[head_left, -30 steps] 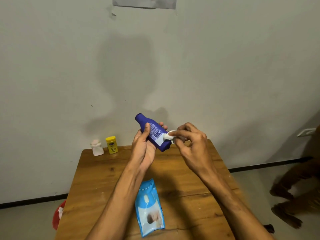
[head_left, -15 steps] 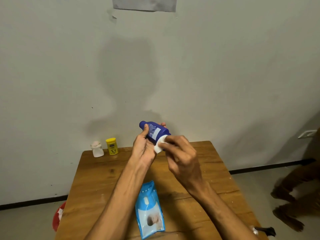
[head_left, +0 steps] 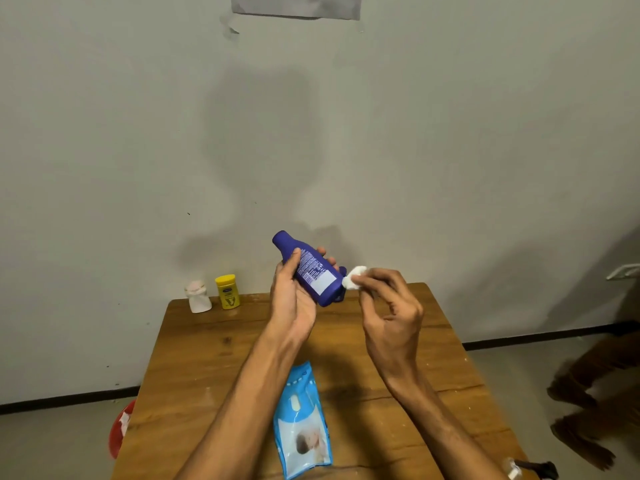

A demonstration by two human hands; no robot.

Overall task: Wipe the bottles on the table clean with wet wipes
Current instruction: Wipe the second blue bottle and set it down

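My left hand [head_left: 292, 301] grips a dark blue bottle [head_left: 311, 271] above the far part of the wooden table [head_left: 207, 368]. The bottle is tilted, with its cap up to the left and its white-printed label facing me. My right hand [head_left: 388, 306] pinches a small balled white wet wipe [head_left: 356, 282] against the bottle's lower right end. A blue and white pack of wet wipes [head_left: 303, 431] lies flat on the table near me, between my forearms. A yellow bottle [head_left: 227, 291] and a white bottle [head_left: 198, 296] stand upright at the table's far left corner.
A grey wall stands right behind the table. A red object [head_left: 119, 427] sits on the floor by the table's left side. A small dark item [head_left: 533, 467] lies at the near right corner. A brown animal [head_left: 595, 393] is on the floor at the right.
My right hand moved the wipe from the bottle's middle back down to its lower right end. The bottle tipped so that more of its label shows.
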